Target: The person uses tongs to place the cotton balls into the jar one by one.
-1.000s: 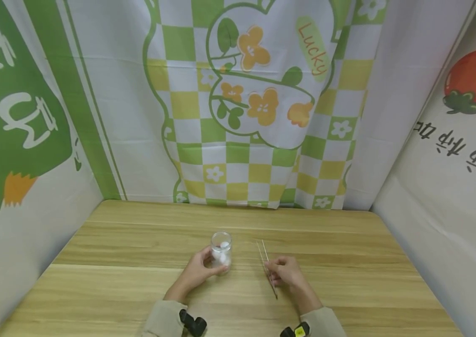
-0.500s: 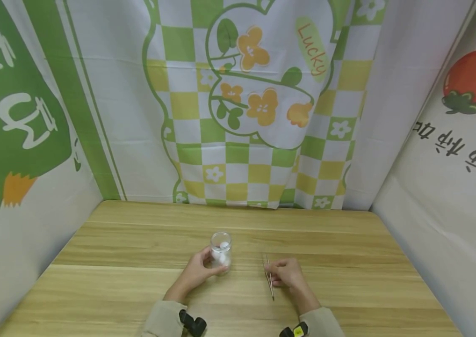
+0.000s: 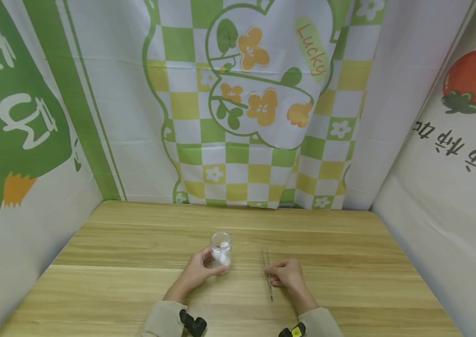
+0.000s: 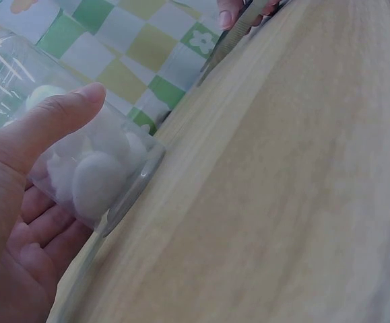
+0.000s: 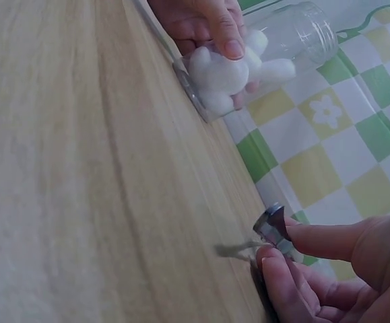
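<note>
My left hand [image 3: 199, 270] grips a clear glass jar [image 3: 221, 255], the thumb on the near side and the fingers behind it. The jar stands upright on the table with no lid on its mouth. Inside, white cotton balls [image 4: 97, 178] fill its lower part; they also show through the glass in the right wrist view. To the right of the jar, my right hand [image 3: 289, 274] pinches metal tweezers [image 3: 270, 291] between thumb and fingers. Their two thin arms stand apart at the far end, pointing away from me. The tweezers are apart from the jar.
The wooden table [image 3: 137, 234] reaches back to a green and yellow checkered curtain [image 3: 238, 168]. Printed cloth walls [image 3: 448, 224] border both sides. A black wrist camera [image 3: 193, 324] sits at each cuff.
The tweezers have swung in my right hand, and their tips now lie closer to me than a second ago. My right hand has shifted very slightly towards me. The left hand and jar stay put.
</note>
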{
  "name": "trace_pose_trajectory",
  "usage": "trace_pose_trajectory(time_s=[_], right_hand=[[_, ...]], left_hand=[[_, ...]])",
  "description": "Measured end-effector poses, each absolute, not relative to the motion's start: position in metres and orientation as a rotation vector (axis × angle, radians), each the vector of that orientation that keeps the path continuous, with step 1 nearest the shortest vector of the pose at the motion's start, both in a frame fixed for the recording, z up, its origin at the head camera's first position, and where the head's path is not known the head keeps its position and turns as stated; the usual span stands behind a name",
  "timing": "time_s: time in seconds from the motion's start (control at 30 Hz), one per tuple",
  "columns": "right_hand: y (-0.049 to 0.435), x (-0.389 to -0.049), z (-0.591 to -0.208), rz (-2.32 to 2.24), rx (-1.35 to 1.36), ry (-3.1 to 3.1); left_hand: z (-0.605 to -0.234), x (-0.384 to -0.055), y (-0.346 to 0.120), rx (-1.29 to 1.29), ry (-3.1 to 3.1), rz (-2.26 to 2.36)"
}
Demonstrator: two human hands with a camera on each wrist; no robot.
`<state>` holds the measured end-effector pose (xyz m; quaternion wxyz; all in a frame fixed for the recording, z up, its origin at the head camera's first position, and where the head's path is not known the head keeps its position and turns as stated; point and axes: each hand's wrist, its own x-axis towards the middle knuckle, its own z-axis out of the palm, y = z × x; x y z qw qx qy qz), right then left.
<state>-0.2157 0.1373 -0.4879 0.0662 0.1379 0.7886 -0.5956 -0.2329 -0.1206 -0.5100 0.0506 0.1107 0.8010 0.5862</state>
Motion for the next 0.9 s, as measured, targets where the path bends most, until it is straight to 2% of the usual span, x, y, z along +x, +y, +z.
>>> trace_pose_trajectory(time_s=[0.63,0.9], right_hand=[[0.139,-0.217,-0.490,-1.752,0.408,2.402],[0.152,-0.224,-0.485,-1.719,0.329,2.546]], left_hand=[[-0.512,-0.234,-0.117,0.391,2.477,1.748],[-0.498,-0.232,-0.133,0.531,2.465,1.564]])
